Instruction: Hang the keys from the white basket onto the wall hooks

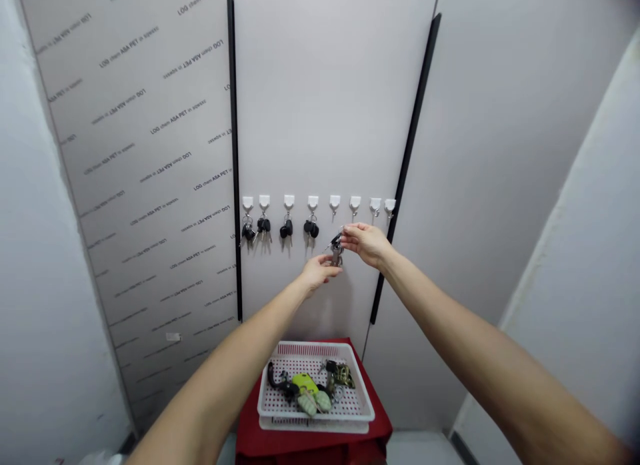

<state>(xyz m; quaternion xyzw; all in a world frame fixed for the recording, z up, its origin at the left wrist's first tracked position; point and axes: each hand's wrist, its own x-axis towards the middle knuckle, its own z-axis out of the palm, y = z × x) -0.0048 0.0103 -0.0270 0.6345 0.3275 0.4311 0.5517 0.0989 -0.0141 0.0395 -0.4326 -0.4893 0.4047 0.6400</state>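
Observation:
A bunch of keys [337,250] is between my two hands, just below the row of white hooks. My right hand [365,243] pinches its upper end near a black key head. From below and to the left, my left hand [321,273] closes its fingers on the lower part of the bunch. Straight above is a white hook [335,203] with nothing hanging from it. Left of my hands, a key bunch with black heads [311,228] hangs from its hook, and another bunch [287,229] hangs farther left.
Two more key bunches hang at the far left, one of them black-headed [263,225]. Bare hooks [375,204] continue rightward. Below, a white perforated basket [367,408] holds keys and a yellow-green item [305,383], on a red-covered stand [310,445]. Black vertical strips [234,151] flank the panel.

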